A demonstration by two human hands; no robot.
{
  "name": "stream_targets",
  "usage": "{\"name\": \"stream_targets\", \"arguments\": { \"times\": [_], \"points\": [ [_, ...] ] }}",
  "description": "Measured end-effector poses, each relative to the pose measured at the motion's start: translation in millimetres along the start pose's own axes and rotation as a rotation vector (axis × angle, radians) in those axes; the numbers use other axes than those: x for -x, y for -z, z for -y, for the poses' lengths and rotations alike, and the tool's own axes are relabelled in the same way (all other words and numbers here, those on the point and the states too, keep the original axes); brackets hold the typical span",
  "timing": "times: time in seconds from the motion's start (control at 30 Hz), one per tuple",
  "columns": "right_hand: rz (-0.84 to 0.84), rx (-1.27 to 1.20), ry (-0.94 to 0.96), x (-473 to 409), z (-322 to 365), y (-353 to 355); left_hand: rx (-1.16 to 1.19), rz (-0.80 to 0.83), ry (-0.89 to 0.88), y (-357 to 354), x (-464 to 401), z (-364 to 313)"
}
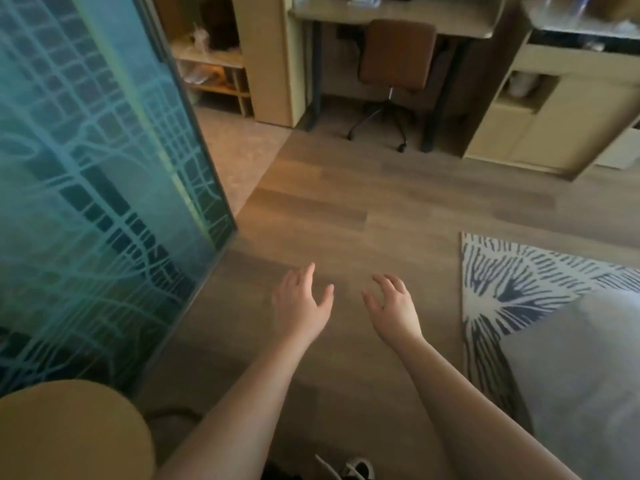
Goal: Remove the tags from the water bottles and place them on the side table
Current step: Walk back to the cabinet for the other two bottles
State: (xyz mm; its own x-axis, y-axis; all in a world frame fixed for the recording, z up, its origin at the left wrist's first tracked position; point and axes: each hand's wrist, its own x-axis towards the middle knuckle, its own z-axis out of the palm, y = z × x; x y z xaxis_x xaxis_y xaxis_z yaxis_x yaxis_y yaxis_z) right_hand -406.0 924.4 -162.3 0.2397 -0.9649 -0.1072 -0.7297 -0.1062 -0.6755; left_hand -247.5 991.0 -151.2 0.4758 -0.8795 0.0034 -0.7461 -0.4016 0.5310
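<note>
hands: I see left hand [302, 299] and right hand [393, 306] over bare floor [346, 209], fingers spread, empty
bottles: none in my view
left: glass panel [93, 188]
right: rug [512, 289]
far: desk [391, 15], chair [396, 53]

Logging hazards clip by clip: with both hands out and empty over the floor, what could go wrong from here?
1. No bottles or tags are clearly in view, so the left hand and right hand may be heading away from the task.
2. The rug edge lies close on the right; it could catch a foot.
3. The glass panel stands close on the left; an elbow might hit it.
</note>
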Motion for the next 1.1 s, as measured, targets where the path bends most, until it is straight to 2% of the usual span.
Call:
{"name": "stream_targets", "arguments": {
  "times": [0.3,0.63,0.83,1.1],
  "points": [
    [-0.241,0.030,-0.201,5.0,-121.6,136.5,0.010,0.142,-0.253,-88.9,-10.8,-161.1],
    [-0.438,-0.029,-0.325,-36.3,-192.6,225.9,0.049,0.240,-0.423,-154.3,-58.3,-275.4],
    [-0.454,-0.041,-0.375,-116.7,-232.8,268.7,0.029,0.241,-0.486,-207.2,-133.8,-331.3],
    [-0.450,0.048,-0.383,-296.0,-264.8,341.7,0.037,0.247,-0.512,-254.4,-284.4,-432.9]
  ]
}}
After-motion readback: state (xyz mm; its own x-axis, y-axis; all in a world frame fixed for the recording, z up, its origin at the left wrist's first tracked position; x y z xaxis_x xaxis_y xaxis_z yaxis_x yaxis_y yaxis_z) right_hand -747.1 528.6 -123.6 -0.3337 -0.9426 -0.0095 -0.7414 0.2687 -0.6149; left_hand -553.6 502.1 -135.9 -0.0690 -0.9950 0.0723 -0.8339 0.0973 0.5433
